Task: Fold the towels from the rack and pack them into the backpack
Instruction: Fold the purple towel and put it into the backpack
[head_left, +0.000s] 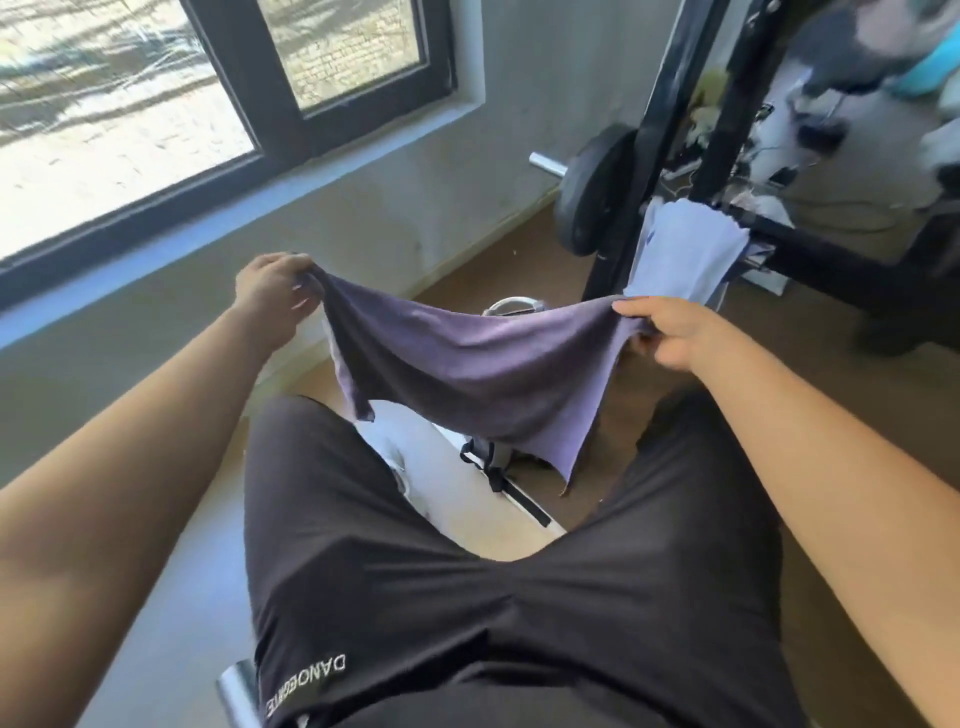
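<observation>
Left hand (272, 296) pinches one top corner of purple towel (467, 374); right hand (670, 332) pinches other. Towel held up, spread wide over lap, likely so it hangs flat for folding. Pale towel (685, 254) waits on rack (810, 249). Backpack (488, 457) on floor below towel.

I hold a purple towel (467, 364) stretched between my two hands, sagging in the middle, its lower corners hanging free. A pale blue towel (680, 249) hangs over the black rack (810, 249). The backpack (493, 467) lies below, mostly hidden by the purple towel.
</observation>
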